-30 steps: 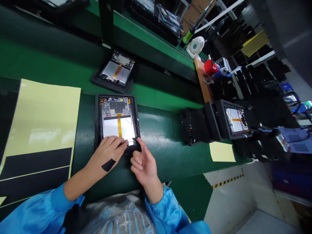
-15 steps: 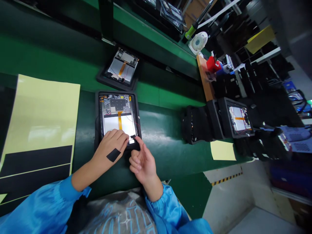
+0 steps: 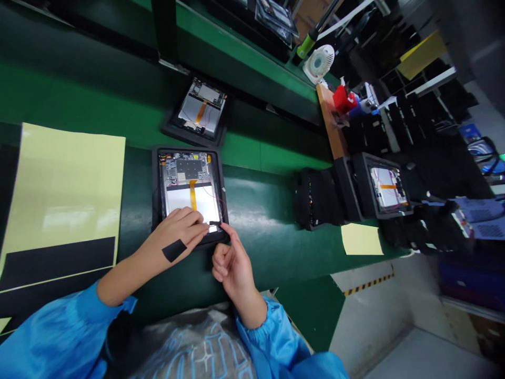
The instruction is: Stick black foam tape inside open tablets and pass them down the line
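An opened tablet [image 3: 192,202] with a circuit board, a white battery and an orange ribbon lies in a black foam tray [image 3: 157,189]. My left hand [image 3: 175,237] is closed over the tablet's lower edge, its fingertips at a small black strip [image 3: 213,223]; whether they pinch it is too small to tell. A black tape piece [image 3: 174,250] sticks to the back of that hand. My right hand [image 3: 236,266] has its index finger extended to the strip's right end, the other fingers curled with nothing visible in them.
Behind the tray is a second opened tablet [image 3: 202,108]. A yellow sheet [image 3: 67,189] with black strips [image 3: 59,260] lies at left. Foam trays [image 3: 323,197] and another opened tablet [image 3: 387,188] stand at right, near a small yellow sheet [image 3: 361,239] and a white fan [image 3: 319,63].
My left hand has shifted slightly left and flattened, its fingertips still by the black strip. My right index finger has moved slightly down. The strip now lies straighter near the tablet's lower edge.
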Action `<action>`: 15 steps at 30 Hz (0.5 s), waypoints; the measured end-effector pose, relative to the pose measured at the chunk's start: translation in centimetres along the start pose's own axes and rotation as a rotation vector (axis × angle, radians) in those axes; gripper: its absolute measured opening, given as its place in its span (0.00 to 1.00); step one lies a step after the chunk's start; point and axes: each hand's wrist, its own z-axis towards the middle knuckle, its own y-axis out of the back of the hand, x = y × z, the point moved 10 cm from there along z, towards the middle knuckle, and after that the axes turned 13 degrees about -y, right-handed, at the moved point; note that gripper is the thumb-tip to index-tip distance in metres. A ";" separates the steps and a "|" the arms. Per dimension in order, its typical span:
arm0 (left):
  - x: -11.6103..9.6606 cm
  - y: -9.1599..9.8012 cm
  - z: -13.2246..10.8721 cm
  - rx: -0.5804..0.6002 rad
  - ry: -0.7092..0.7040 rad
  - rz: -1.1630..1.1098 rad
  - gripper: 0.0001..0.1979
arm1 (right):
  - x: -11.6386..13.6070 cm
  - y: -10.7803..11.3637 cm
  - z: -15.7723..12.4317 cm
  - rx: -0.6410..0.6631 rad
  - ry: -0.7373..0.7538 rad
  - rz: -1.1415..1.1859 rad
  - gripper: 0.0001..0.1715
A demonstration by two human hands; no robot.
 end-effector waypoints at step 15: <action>-1.0 0.8 2.0 0.141 -0.290 -0.074 0.16 | 0.4 0.0 -0.1 -0.020 0.054 -0.032 0.33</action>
